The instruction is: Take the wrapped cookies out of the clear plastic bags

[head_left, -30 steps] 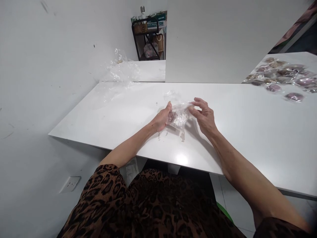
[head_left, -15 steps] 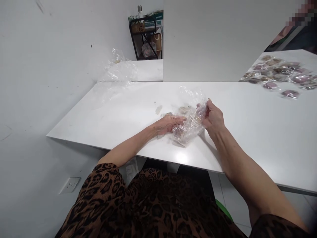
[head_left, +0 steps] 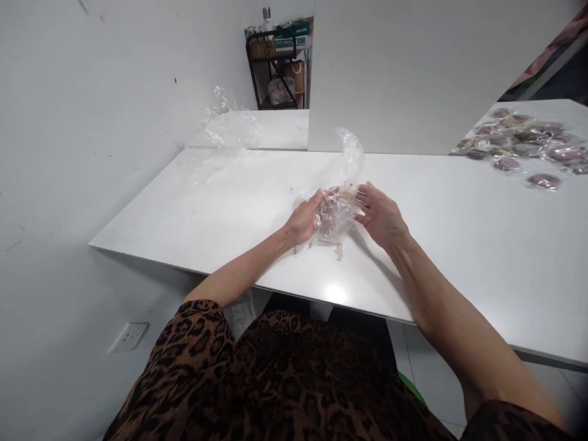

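A crumpled clear plastic bag (head_left: 337,217) is over the white table in front of me, its loose end (head_left: 351,150) standing up and away from me. Something brownish shows dimly through the film; I cannot make out what. My left hand (head_left: 303,220) grips the bag's left side, thumb on top. At the right side is my right hand (head_left: 383,217), its fingers spread apart, with the tips at the edge of the film. Small pale scraps (head_left: 339,251) lie on the table just below the bag.
More crumpled clear film (head_left: 227,128) lies at the table's far left, by the wall. Several wrapped pinkish and brown items (head_left: 528,138) are spread at the far right. A white panel (head_left: 390,73) stands along the back edge of the table (head_left: 206,220). Behind is a black shelf cart (head_left: 271,61).
The bag has been gathered in and its loose end now rises higher. My left hand has turned thumb-up around its side. My right hand has moved left and its fingers have spread.
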A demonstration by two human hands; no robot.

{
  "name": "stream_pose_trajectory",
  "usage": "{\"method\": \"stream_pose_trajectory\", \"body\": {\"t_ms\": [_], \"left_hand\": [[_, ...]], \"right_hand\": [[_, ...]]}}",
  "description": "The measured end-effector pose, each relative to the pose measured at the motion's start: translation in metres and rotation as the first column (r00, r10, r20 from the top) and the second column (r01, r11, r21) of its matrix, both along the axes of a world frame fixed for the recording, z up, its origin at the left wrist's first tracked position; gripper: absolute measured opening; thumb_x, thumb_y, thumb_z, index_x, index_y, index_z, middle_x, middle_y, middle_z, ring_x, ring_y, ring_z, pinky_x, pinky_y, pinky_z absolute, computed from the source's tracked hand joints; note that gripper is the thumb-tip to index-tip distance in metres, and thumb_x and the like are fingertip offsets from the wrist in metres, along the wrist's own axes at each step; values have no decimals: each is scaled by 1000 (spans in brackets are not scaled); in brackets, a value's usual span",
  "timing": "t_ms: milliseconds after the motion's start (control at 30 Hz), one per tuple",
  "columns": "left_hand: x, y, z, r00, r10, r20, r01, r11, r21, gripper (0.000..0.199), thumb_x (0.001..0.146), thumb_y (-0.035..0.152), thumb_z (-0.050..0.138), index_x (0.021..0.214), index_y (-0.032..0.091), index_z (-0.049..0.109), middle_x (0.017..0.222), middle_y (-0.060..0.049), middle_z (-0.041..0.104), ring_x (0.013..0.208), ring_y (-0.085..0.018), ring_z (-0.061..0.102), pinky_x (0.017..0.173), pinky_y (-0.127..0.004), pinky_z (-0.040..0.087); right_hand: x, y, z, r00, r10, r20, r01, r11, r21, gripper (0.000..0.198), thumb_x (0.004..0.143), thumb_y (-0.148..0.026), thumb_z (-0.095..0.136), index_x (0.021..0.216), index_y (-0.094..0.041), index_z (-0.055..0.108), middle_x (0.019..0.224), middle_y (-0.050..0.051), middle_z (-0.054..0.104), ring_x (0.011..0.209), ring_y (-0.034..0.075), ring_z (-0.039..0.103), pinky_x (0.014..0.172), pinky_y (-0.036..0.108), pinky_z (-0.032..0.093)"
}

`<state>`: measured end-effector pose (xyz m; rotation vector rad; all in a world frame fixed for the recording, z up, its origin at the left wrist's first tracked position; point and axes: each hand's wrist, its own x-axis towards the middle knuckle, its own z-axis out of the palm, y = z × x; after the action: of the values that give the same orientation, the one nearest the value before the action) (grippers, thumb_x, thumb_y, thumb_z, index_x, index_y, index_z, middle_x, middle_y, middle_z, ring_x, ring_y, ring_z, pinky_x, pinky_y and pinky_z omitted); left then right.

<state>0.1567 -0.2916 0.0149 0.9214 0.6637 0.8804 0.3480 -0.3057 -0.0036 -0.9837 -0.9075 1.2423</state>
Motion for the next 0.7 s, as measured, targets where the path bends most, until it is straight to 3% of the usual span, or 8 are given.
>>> {"method": "stream_pose_trajectory", "body": {"t_ms": [100,233,367,500,633,700], "left_hand": [[-4,3,4,998,51,25,-48,993,-111,48,106,56,40,139,31,64,132,-8,71,121,-28,66,105,-46,52],[-9,7,3,995,86,55,-75,982,-174,60,102,67,37,152,37,51,130,-10,68,110,-28,69,95,-47,55],[-11,11,6,978,138,158,-100,968,-230,61,103,67,31,156,39,45,133,-10,65,111,-28,68,93,-48,56],[-14,14,14,956,163,242,-97,960,-262,55,107,58,29,156,36,44,127,-11,66,110,-28,69,93,-48,56],[-20,19,10,964,147,220,-81,956,-283,46,105,43,42,148,31,51,116,-9,69,104,-27,71,91,-46,57],[-22,22,5,971,131,198,-71,955,-287,45,101,47,49,140,27,56,112,-9,70,102,-28,72,91,-47,57]], "right_hand": [[-11,-7,-2,986,-41,159,30,997,70,44,63,-52,94,93,-26,73,94,1,71,85,17,64,77,35,59],[-16,-14,-2,945,-122,304,58,976,211,30,72,-48,90,82,-25,73,92,3,70,85,18,62,78,37,57],[-17,-25,10,961,30,273,-108,955,276,21,76,-41,88,80,-26,73,107,4,72,102,21,65,91,41,57],[-15,-31,16,934,232,270,-298,926,232,16,77,-35,87,79,-26,74,105,3,73,101,21,65,94,43,56],[-11,-30,15,913,296,279,-361,907,217,16,76,-35,88,78,-27,75,106,3,73,101,22,66,93,44,56],[-9,-31,17,922,291,257,-349,911,219,18,73,-37,90,76,-27,75,106,4,74,102,23,66,94,46,56]]}}
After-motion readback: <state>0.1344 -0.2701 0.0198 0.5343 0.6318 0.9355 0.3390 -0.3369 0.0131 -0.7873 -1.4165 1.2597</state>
